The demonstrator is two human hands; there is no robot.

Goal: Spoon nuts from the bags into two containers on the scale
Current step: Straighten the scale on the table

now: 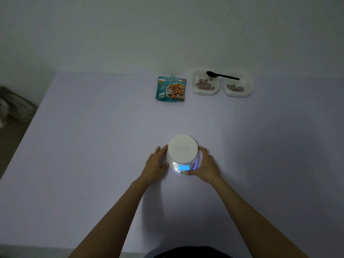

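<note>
A white round kitchen scale (182, 148) with a lit blue display sits in front of me on the pale table (93, 146); nothing stands on its platform. My left hand (156, 164) rests against its left side, fingers extended. My right hand (205, 163) cups its right side, the thumb at the front near the display. At the back, a teal bag of roasted almonds (170, 88) lies clipped shut. To its right stand two clear containers (204, 82) (238, 86), each holding some nuts. A black spoon (221, 75) lies across their rims.
A wall rises right behind the table's far edge. The table's left edge runs diagonally, with a grey crumpled cloth (13, 107) on the floor beyond it. Dark clothing shows at the bottom edge of the view.
</note>
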